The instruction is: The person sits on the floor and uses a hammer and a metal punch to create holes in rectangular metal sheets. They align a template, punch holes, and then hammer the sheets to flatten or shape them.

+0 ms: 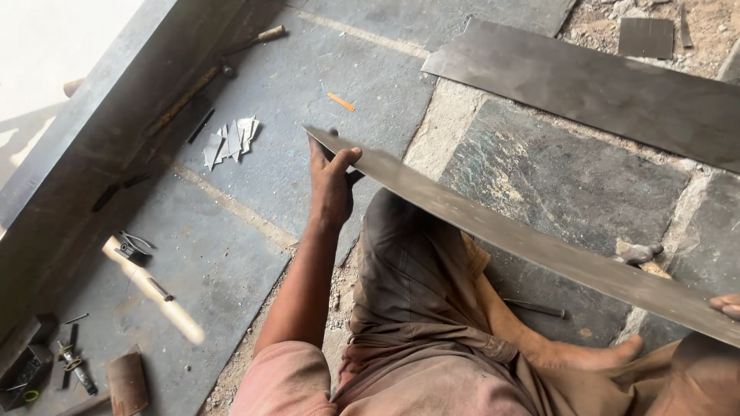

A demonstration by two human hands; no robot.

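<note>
Head view: the person sits on a stone floor [254, 69] with one knee raised, holding a long metal strip [539, 246] slantwise above the lap. The left hand [331, 185] grips the strip's far, narrow end, thumb over the top edge and fingers curled beneath, clamped on the metal. The right hand [726, 306] shows only as fingertips at the frame's edge, touching the strip's near end; whether it is closed round the strip I cannot tell.

As I judge it, the strip is being lifted and lined up (carried, not yet cut or set down). Any next shift calls for both ends to move together, since the strip is long and likely to flex.

The strip's edges look thin and sharp, and the lower one passes just over the knee and bare foot [593, 354]. Open floor lies left of the knee; small offcuts [231, 139], snips [132, 246] and a hammer [216, 69] lie farther left, a wider sheet [601, 85] beyond.
</note>
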